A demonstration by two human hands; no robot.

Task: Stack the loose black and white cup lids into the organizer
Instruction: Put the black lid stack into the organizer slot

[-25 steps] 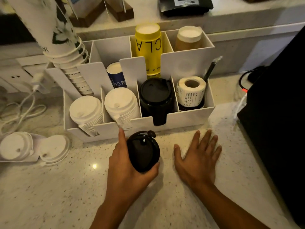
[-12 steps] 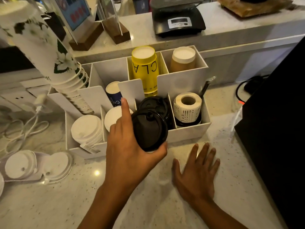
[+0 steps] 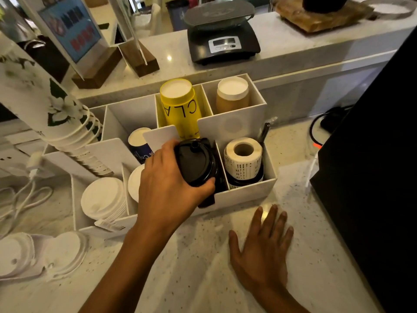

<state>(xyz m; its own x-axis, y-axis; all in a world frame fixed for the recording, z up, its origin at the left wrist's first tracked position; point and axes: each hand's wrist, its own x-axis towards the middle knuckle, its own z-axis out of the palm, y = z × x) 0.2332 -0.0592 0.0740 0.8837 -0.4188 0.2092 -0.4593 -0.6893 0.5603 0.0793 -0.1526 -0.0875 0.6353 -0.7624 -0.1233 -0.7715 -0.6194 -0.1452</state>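
My left hand grips a black cup lid and holds it inside the front compartment of the white organizer where the black lids sit; the stack beneath it is mostly hidden. White lid stacks fill the two front-left compartments, the second partly behind my hand. Loose white lids lie on the counter at the lower left, in clear wrapping. My right hand lies flat on the counter, fingers spread, holding nothing.
A label roll fills the front-right compartment. A yellow cup stack, a brown cup stack and a blue cup stand behind. A tall tilted cup stack leans at left. A black scale sits on the ledge. A black machine stands at right.
My left hand lifted the black lid off the counter and carried it forward into the black-lid compartment. My right hand stayed flat on the counter.
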